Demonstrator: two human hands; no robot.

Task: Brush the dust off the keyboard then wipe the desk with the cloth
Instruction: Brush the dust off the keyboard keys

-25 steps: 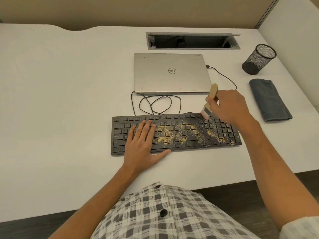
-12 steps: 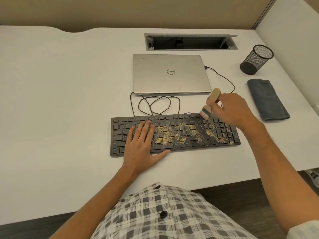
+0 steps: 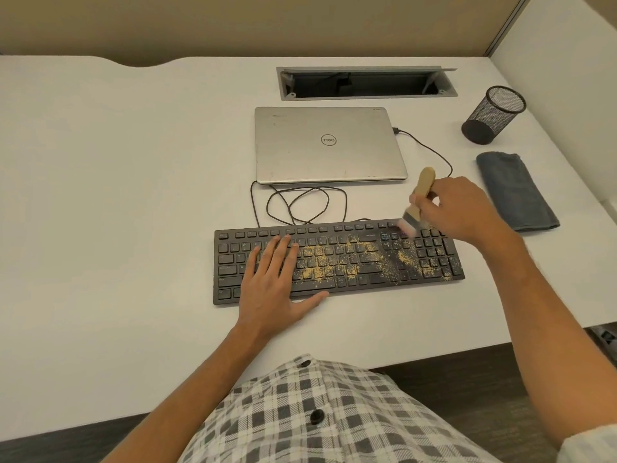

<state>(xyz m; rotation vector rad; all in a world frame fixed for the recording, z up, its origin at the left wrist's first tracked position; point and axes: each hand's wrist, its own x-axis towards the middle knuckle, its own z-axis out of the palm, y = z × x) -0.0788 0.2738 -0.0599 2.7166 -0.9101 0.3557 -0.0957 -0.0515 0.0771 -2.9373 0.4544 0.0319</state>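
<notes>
I logged right hand [image 3: 462, 210] gripping brush [image 3: 417, 202], bristles on keyboard [image 3: 337, 262] far-right keys | left hand [image 3: 277, 282] flat, fingers straight, pressing keyboard's left | cloth [image 3: 516, 192] by desk [image 3: 117, 195] right edge

My left hand [image 3: 272, 289] lies flat on the left half of the black keyboard [image 3: 337, 262], fingers straight. My right hand [image 3: 457, 208] grips the wooden brush [image 3: 419, 198], bristles touching the upper right keys. Yellow dust [image 3: 334, 262] covers the middle keys. A folded grey cloth [image 3: 516, 192] lies on the table [image 3: 117, 195] right of the keyboard, beside a closed laptop [image 3: 329, 145].
</notes>
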